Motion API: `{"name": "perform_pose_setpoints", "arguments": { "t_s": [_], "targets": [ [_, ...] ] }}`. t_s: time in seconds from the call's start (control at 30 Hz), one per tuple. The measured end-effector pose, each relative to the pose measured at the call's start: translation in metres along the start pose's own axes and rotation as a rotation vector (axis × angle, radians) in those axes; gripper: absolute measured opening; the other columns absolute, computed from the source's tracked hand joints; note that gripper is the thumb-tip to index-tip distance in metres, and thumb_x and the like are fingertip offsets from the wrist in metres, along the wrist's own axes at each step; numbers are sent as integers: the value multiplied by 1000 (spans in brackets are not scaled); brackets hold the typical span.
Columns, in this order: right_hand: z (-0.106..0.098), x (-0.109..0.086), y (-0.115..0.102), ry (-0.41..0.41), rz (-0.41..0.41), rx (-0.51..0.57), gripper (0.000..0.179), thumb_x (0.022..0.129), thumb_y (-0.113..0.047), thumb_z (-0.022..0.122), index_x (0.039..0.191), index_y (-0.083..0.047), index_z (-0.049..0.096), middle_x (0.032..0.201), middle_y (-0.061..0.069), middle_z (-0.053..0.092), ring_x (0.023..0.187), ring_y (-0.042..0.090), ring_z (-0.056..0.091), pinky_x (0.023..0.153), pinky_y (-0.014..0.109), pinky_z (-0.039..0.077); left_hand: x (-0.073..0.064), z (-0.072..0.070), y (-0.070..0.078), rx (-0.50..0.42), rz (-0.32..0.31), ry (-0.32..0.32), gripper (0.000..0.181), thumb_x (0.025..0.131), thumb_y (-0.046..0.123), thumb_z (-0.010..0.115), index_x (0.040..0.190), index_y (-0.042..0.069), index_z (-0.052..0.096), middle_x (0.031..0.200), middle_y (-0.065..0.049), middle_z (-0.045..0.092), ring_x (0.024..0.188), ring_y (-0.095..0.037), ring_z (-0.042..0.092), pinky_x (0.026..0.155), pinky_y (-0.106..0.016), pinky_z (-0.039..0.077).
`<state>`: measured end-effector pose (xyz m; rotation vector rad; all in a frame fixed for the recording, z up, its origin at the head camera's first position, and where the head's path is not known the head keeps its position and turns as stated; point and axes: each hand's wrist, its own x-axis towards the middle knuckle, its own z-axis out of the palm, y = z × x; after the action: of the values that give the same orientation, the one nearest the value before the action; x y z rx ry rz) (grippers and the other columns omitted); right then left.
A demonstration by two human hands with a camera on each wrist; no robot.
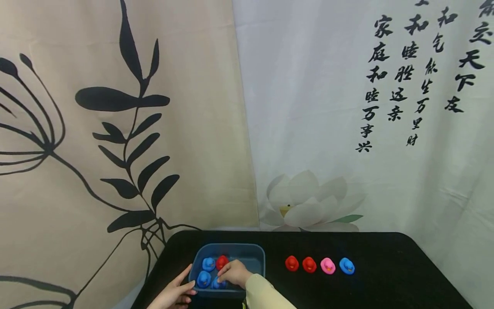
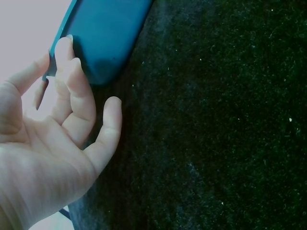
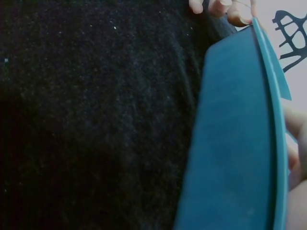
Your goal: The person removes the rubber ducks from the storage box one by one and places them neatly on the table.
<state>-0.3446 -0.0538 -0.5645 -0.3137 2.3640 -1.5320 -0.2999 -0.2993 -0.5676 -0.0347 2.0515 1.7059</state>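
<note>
One blue duck (image 1: 217, 283) sits at the front of the blue basin (image 1: 216, 294), pinched in the right hand's (image 1: 236, 274) fingers, while the left hand's (image 1: 174, 294) fingers and thumb, slightly parted, grip the basin's left rim. Right of the basin, two red ducks (image 1: 291, 263), a pink duck (image 1: 328, 265) and another blue one (image 1: 347, 266) line the black, lint-flecked desk (image 1: 386, 279). Behind the basin hangs pale cloth (image 1: 216, 128) printed with dark plants (image 1: 130, 47), a lotus (image 1: 310, 208) and black Chinese writing (image 1: 376, 74), one column reading 家庭和睦万事兴.

Blue tray (image 3: 235, 134) on dark cloth (image 3: 96, 115), left hand (image 3: 221, 8) at far corner, right hand (image 3: 298, 148) cropped
</note>
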Motion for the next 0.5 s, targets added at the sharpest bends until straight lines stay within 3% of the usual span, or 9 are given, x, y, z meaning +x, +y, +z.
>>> {"name": "perform_pose_setpoints", "arguments": {
  "t_s": [0.23, 0.5],
  "targets": [
    [4, -1, -1, -76, 24, 12, 12, 77, -7, 81, 87, -2, 77, 88, 1, 69, 83, 14, 55, 91, 45, 43, 0, 0, -3, -3, 4, -17, 81, 101, 36, 50, 152, 2, -2, 91, -7, 65, 73, -18, 60, 70, -38, 50],
    [5, 1, -2, -88, 21, -47, 10, 77, -6, 81, 85, -5, 78, 82, -1, 68, 78, 12, 53, 88, 42, 43, 0, -1, 0, 0, -3, -15, 80, 101, 37, 50, 152, 3, -1, 90, -6, 65, 74, -19, 61, 70, -38, 50]
  ]
}}
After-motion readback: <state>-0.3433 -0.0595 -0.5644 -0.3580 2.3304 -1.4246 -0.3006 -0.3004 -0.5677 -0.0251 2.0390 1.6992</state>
